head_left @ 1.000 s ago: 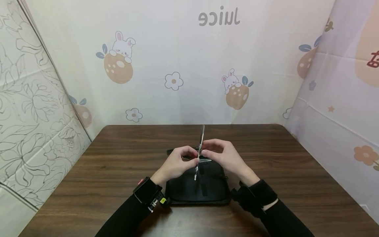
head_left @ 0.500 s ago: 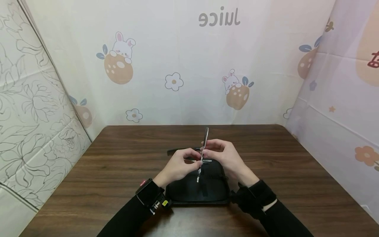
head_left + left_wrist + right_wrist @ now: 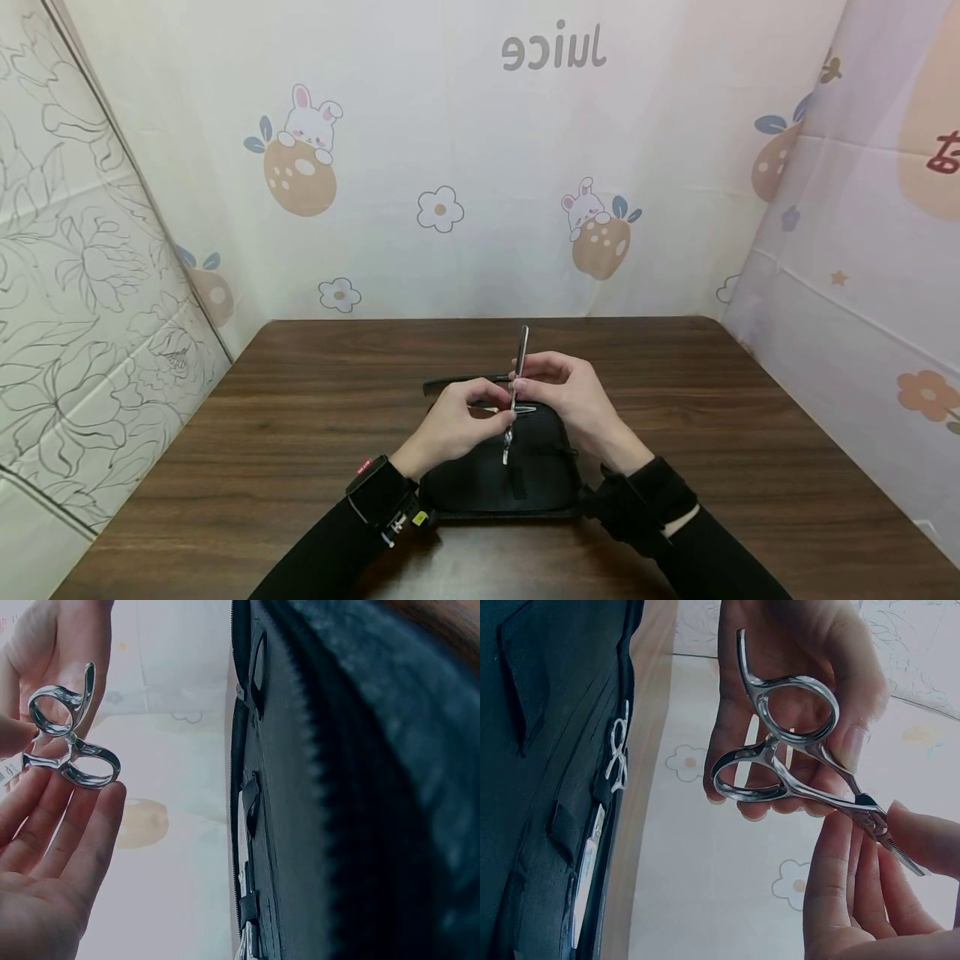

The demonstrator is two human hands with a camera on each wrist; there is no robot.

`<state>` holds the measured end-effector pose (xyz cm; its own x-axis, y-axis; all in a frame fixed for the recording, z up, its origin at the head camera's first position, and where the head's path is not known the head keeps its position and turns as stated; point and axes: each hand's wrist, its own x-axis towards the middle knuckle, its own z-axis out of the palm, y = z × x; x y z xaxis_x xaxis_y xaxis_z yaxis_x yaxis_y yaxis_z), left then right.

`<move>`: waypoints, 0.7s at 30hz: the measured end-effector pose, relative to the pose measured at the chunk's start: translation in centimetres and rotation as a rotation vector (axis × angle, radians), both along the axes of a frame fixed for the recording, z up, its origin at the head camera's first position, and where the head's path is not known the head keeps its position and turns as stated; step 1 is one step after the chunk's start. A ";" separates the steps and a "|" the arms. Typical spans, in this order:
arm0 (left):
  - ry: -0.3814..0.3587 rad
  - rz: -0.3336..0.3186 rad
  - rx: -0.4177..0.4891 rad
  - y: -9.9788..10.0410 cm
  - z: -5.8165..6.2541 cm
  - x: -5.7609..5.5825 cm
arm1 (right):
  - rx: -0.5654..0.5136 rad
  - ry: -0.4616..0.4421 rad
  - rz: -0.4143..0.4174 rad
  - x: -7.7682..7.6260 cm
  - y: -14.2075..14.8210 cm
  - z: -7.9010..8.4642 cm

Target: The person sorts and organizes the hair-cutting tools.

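Observation:
A silver pair of thinning scissors (image 3: pixel 522 343) stands on edge above the black case (image 3: pixel 487 487). In the right wrist view its two finger rings (image 3: pixel 799 709) and toothed blade (image 3: pixel 906 857) show. My left hand (image 3: pixel 453 423) pinches the shank near the rings, its other fingers spread behind them. My right hand (image 3: pixel 577 393) pinches the scissors around the pivot, thumb on one side and fingers on the other. The left wrist view shows the rings (image 3: pixel 91 766) in front of the left hand's fingers; the blades are mostly hidden there.
The case lies unzipped on the brown wooden table (image 3: pixel 300 442). Inside it, elastic loops (image 3: pixel 564 831) hold silver tools, among them a ringed, scissor-like one (image 3: pixel 618 754) and a long flat one (image 3: pixel 589 877). Patterned curtains (image 3: pixel 450 125) surround the table's back and sides.
Both hands keep their grip on the scissors. The scissors and left hand have shifted slightly right and nearer; the right hand has barely moved.

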<state>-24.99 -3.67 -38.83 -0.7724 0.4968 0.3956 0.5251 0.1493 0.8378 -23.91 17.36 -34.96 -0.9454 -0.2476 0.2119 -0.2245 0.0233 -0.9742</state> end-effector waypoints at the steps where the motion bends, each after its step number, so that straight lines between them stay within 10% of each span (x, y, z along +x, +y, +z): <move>1: 0.000 -0.001 0.003 0.0 0.0 0.0 | -0.006 -0.003 0.001 0.0 0.0 0.0; 21: -0.010 -0.024 0.042 0.3 -0.2 0.2 | -0.052 -0.021 0.023 0.1 0.1 -0.1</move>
<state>-24.81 -3.36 -39.01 -0.7645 0.4986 0.4086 0.5196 0.1016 0.8483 -23.81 17.48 -35.04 -0.9440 -0.2586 0.2047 -0.2034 -0.0322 -0.9786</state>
